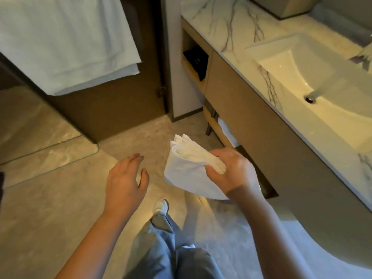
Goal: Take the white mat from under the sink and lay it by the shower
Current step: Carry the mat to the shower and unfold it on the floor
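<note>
Right grip (231, 174) curled round the near end of the folded white cloth mat (185, 170), mat held in the air above the pale stone floor (50, 208), left grip (124, 178) loose-fingered and empty just left of it, veined marble counter (231, 27) with white sink (314, 77) at right, white towel (66, 41) hung far left.

Things around the bathroom
A big white towel (66, 43) hangs top left. A flat black box (196, 61) sits on a tan wooden shelf (189, 72) under the white marble surface (227, 23).
</note>
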Demonstrator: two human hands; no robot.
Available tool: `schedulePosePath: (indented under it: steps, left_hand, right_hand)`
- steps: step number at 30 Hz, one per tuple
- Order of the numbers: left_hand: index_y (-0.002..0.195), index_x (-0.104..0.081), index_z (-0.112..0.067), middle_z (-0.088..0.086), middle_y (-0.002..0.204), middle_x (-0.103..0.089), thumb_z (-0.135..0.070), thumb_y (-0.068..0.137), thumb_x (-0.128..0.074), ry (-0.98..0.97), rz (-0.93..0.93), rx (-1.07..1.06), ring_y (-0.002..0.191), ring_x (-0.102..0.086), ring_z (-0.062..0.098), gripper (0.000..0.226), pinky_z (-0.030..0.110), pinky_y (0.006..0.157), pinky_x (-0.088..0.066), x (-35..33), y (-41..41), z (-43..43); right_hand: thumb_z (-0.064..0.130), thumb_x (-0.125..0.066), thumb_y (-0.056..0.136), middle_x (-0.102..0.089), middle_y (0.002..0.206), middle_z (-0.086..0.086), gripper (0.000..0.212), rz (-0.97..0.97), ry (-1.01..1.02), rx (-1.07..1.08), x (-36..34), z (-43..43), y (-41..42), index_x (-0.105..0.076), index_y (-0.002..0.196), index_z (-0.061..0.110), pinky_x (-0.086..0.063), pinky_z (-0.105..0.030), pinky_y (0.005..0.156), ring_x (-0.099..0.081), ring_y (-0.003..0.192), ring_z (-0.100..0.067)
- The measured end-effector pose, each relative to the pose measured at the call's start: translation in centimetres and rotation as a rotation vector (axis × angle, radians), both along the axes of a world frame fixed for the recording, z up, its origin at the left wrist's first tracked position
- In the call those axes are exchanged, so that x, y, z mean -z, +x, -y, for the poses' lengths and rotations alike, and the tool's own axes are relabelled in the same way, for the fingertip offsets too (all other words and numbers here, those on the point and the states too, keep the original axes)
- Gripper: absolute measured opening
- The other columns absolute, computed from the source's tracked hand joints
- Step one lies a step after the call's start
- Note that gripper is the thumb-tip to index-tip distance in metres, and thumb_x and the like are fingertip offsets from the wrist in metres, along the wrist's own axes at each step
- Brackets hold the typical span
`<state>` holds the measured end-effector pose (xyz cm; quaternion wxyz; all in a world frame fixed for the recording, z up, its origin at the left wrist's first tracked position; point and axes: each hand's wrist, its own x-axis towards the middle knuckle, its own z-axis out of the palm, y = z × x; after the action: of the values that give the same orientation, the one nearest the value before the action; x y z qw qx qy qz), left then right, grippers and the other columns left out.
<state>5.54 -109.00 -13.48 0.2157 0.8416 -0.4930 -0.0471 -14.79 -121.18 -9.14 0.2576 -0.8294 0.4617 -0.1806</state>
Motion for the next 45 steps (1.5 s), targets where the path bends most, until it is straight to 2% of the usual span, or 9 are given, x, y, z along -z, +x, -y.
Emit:
schedulePosePath:
  steps: [2,6,12,19,26,29,35,42,45]
  left_hand:
    - [0.112,-0.059,-0.005,0.016,0.118,-0.062,-0.021,0.079,-0.046,-0.014,-0.023,-0.096,0.108,-0.056,0.035,0.039,0.047,0.093,-0.044,-0.7,0.3,-2.6]
    - [0.112,-0.06,-0.004,0.016,0.119,-0.062,-0.019,0.078,-0.047,-0.002,-0.033,-0.167,0.109,-0.056,0.036,0.04,0.048,0.093,-0.043,-1.2,-0.2,-7.5]
    - [0.113,-0.06,-0.005,0.015,0.118,-0.062,-0.021,0.079,-0.047,0.017,-0.038,-0.254,0.109,-0.057,0.034,0.039,0.047,0.092,-0.044,-2.5,-0.7,-14.6]
    - [0.111,-0.061,-0.004,0.015,0.116,-0.064,-0.015,0.08,-0.056,-0.017,0.004,-0.352,0.106,-0.059,0.033,0.033,0.046,0.088,-0.046,-3.9,-0.3,-23.7]
    - [0.103,-0.062,0.003,0.023,0.104,-0.066,-0.015,0.075,-0.053,-0.087,0.018,-0.607,0.094,-0.064,0.04,0.035,0.052,0.08,-0.05,-4.6,-1.0,-41.2]
    - [0.107,-0.061,0.004,0.025,0.11,-0.064,-0.009,0.078,-0.06,-0.08,-0.066,-0.785,0.1,-0.06,0.041,0.032,0.051,0.087,-0.047,-4.3,-1.7,-49.2]
    - [0.103,-0.063,0.0,0.021,0.103,-0.067,-0.027,0.078,-0.041,-0.138,-0.002,-0.985,0.09,-0.064,0.038,0.043,0.047,0.081,-0.05,-4.7,-4.0,-62.6]
    - [0.104,-0.064,-0.002,0.017,0.105,-0.067,-0.03,0.079,-0.039,-0.175,0.002,-1.171,0.09,-0.064,0.037,0.044,0.044,0.078,-0.051,-4.5,-5.2,-70.5]
    - [0.104,-0.063,-0.003,0.015,0.106,-0.067,-0.022,0.078,-0.051,-0.173,-0.024,-1.194,0.091,-0.064,0.034,0.035,0.041,0.077,-0.051,-4.1,-3.6,-71.5]
  right_hand:
    - [0.024,-0.065,0.078,-0.065,0.101,0.0,0.026,0.026,-0.011,-0.056,-1.2,-1.4,-0.1,-0.064,0.103,0.021,-0.035,-0.018,0.061,-0.049,0.081,-0.01]
    - [0.019,-0.068,0.076,-0.068,0.094,-0.005,0.023,0.053,-0.007,-0.161,-3.0,-4.1,0.6,-0.067,0.1,0.015,-0.05,-0.032,0.065,-0.061,0.081,-0.02]
    - [0.018,-0.068,0.076,-0.067,0.091,0.002,0.023,0.062,-0.022,-0.294,-4.0,-8.8,3.2,-0.066,0.098,0.018,-0.042,-0.016,0.059,-0.054,0.073,-0.008]
    - [0.024,-0.066,0.077,-0.067,0.097,0.0,0.026,0.008,-0.102,-0.405,-5.3,-16.2,6.3,-0.065,0.102,0.018,-0.05,-0.032,0.069,-0.059,0.085,-0.017]
    - [0.028,-0.066,0.078,-0.067,0.1,0.002,0.026,-0.065,-0.139,-0.538,-5.9,-29.4,10.6,-0.064,0.103,0.021,-0.048,-0.029,0.065,-0.059,0.084,-0.017]
    - [0.027,-0.065,0.078,-0.068,0.096,0.0,0.022,-0.078,-0.145,-0.629,-5.7,-36.2,12.4,-0.065,0.099,0.022,-0.044,-0.028,0.061,-0.057,0.077,-0.019]
    - [0.025,-0.064,0.077,-0.068,0.095,0.0,0.019,-0.059,-0.078,-0.871,-5.4,-49.9,16.5,-0.065,0.096,0.022,-0.045,-0.03,0.06,-0.059,0.079,-0.021]
    - [0.022,-0.066,0.075,-0.068,0.099,0.001,0.022,-0.04,-0.001,-1.097,-5.5,-59.9,21.0,-0.064,0.097,0.023,-0.046,-0.033,0.069,-0.059,0.087,-0.022]
    - [0.022,-0.066,0.073,-0.067,0.097,0.003,0.022,-0.053,0.004,-1.166,-4.8,-62.3,23.8,-0.065,0.095,0.025,-0.041,-0.028,0.065,-0.058,0.085,-0.019]
